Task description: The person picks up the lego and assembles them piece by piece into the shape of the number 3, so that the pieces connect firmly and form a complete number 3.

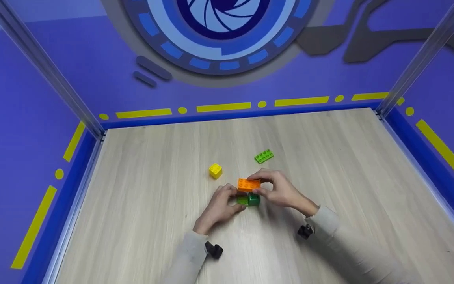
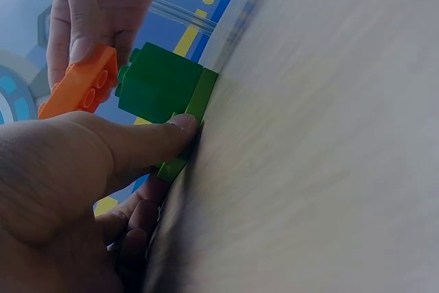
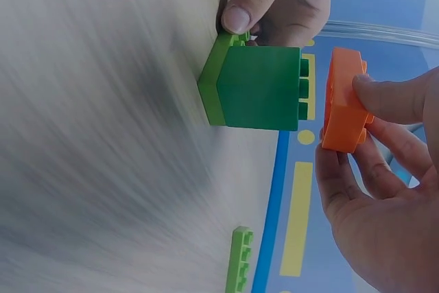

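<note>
My right hand [image 1: 284,190] pinches an orange toy brick [image 1: 248,185] between thumb and fingers. It is held just above a dark green block [image 3: 259,87], with a gap between the two in the right wrist view. The green block is seated on one end of a flat light green plate [image 2: 200,94] lying on the table. My left hand [image 1: 221,205] grips the other end of that plate, its thumb [image 2: 180,125] on top and fingers at the far side. In the head view the orange brick partly covers the green block and plate.
A yellow cube brick [image 1: 215,170] stands on the wooden table [image 1: 152,177] beyond my left hand. Another light green plate [image 1: 264,156], studs up, lies beyond my right hand. Blue printed walls [image 1: 77,71] border the table at the back and sides.
</note>
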Tool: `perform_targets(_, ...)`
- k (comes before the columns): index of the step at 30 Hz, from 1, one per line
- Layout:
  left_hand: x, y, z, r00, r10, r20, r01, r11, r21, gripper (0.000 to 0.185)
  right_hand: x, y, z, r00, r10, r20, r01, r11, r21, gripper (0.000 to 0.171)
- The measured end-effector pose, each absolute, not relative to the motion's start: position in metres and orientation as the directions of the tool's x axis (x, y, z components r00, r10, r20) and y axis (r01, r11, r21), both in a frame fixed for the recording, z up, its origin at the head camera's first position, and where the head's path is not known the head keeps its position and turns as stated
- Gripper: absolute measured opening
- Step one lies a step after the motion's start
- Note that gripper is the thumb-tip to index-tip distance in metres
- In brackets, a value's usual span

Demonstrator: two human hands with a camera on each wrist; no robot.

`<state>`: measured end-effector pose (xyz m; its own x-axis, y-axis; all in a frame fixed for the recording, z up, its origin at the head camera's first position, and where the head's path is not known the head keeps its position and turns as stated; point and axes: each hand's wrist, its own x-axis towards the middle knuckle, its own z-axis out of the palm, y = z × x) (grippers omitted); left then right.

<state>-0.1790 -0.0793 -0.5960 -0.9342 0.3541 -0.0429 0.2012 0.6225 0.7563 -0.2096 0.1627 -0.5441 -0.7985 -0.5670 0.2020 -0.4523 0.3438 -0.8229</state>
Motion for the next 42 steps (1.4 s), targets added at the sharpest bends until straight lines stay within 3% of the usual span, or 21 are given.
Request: perform_targets(42, -0.180, -0.079, -0.597, -0.930, 0.367, -0.009, 0.234, 0.611, 0.756, 0.031, -0.198, 0.167, -0.556, -0.776, -0.596, 0.207, -0.459, 0.309, -0.833, 0.031)
